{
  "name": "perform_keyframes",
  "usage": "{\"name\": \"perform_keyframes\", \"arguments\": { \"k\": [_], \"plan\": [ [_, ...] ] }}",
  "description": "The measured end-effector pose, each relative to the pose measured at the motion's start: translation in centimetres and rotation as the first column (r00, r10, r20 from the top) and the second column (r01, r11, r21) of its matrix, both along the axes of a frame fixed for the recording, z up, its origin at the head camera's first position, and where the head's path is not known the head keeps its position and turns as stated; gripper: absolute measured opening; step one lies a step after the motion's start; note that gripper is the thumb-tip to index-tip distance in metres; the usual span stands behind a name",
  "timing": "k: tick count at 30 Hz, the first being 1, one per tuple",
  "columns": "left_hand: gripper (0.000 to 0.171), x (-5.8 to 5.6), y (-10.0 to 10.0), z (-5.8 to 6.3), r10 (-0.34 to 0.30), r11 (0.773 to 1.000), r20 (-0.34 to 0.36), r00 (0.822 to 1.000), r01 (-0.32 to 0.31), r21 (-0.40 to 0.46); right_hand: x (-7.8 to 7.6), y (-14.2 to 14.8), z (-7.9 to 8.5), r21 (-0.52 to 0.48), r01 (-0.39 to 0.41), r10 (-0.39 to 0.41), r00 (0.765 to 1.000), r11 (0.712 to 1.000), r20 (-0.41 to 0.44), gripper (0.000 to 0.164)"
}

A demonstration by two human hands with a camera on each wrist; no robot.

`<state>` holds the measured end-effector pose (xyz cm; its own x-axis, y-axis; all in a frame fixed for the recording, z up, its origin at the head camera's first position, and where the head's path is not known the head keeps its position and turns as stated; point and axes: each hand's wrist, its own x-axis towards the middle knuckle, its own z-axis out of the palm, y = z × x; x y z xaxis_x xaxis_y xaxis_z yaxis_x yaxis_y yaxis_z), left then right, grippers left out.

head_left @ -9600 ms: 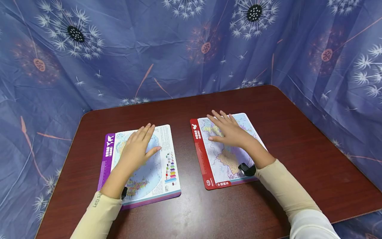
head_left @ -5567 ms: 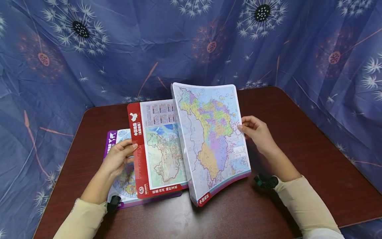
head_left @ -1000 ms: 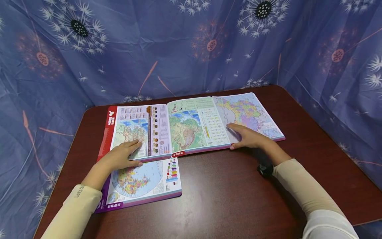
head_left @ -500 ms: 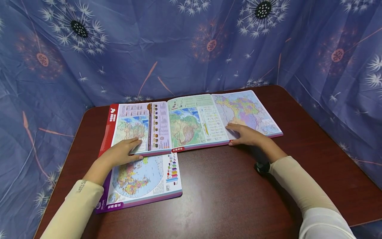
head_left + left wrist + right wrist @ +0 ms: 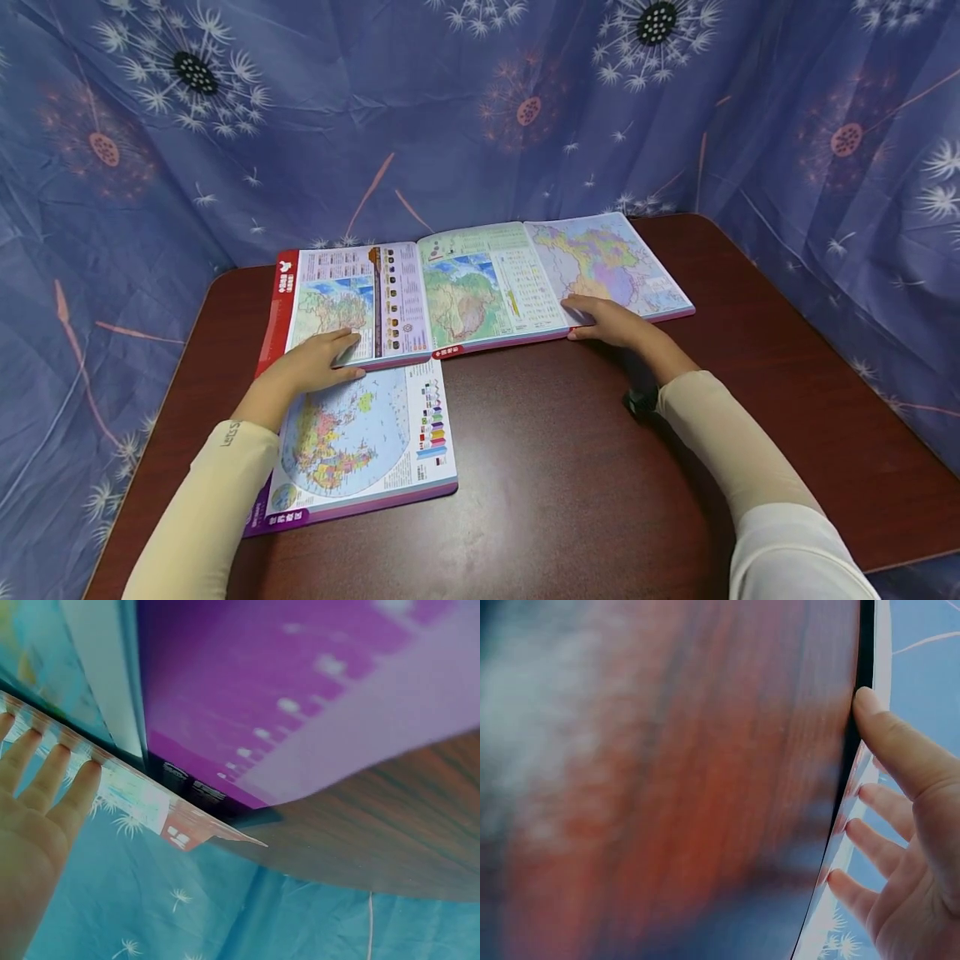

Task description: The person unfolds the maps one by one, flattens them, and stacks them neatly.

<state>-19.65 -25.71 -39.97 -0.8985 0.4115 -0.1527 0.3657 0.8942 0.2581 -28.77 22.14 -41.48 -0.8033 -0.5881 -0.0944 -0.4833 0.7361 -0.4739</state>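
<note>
A red-bordered folding map of China [image 5: 468,292] lies unfolded into three panels along the far side of the table. Its left panel overlaps a folded, purple-bordered world map [image 5: 360,442]. My left hand [image 5: 313,367] rests on that left panel, fingers extended over the print and thumb at the near edge; in the left wrist view the left hand [image 5: 34,825] has its fingertips on the sheet. My right hand [image 5: 615,321] touches the near edge around the right-hand fold, fingers on top. Spread fingers and thumb meet the sheet's edge on the right hand [image 5: 922,817].
The dark red-brown tabletop [image 5: 555,467] extends in front of the unfolded map and to its right. A blue dandelion-print curtain [image 5: 442,125] stands right behind the table's far edge and along both sides. A small black device [image 5: 641,402] sits at the right wrist.
Earlier both maps lay folded side by side; the red one was lifted and unfolded over the purple one. During the last second both hands have slid it toward the curtain, uncovering more world map.
</note>
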Motion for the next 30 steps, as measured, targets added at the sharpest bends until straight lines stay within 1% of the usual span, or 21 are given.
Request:
{"name": "perform_keyframes", "arguments": {
  "k": [6, 10, 15, 23, 26, 30],
  "plan": [
    [0.069, -0.19, 0.21, 0.08, -0.001, 1.000, 0.013, 1.000, 0.001, -0.001, 0.24, -0.21, 0.33, -0.009, 0.004, -0.004, 1.000, 1.000, 0.001, 0.062],
    [0.069, -0.12, 0.22, 0.11, 0.006, 1.000, 0.023, 1.000, -0.006, 0.001, 0.47, -0.24, 0.54, -0.008, 0.015, -0.014, 1.000, 1.000, 0.013, 0.060],
    [0.069, 0.19, 0.28, 0.17, 0.009, 1.000, 0.022, 1.000, -0.009, 0.009, 0.73, -0.32, 0.59, -0.004, 0.022, -0.022, 0.999, 1.000, 0.028, 0.060],
    [0.069, 0.15, 0.24, 0.03, 0.009, 1.000, 0.013, 1.000, -0.009, 0.018, 0.56, -0.43, 0.46, -0.002, 0.039, -0.039, 0.999, 0.999, 0.033, 0.059],
    [0.071, 0.22, 0.21, 0.10, 0.021, 1.000, 0.017, 1.000, -0.022, 0.019, 0.54, -0.46, 0.46, -0.002, 0.041, -0.041, 0.999, 0.999, 0.031, 0.058],
    [0.078, 0.60, -0.14, 0.44, 0.067, 0.998, 0.022, 0.998, -0.067, 0.014, 0.60, -0.46, 0.41, 0.002, 0.045, -0.045, 0.998, 0.999, 0.038, 0.058]
  ]
}}
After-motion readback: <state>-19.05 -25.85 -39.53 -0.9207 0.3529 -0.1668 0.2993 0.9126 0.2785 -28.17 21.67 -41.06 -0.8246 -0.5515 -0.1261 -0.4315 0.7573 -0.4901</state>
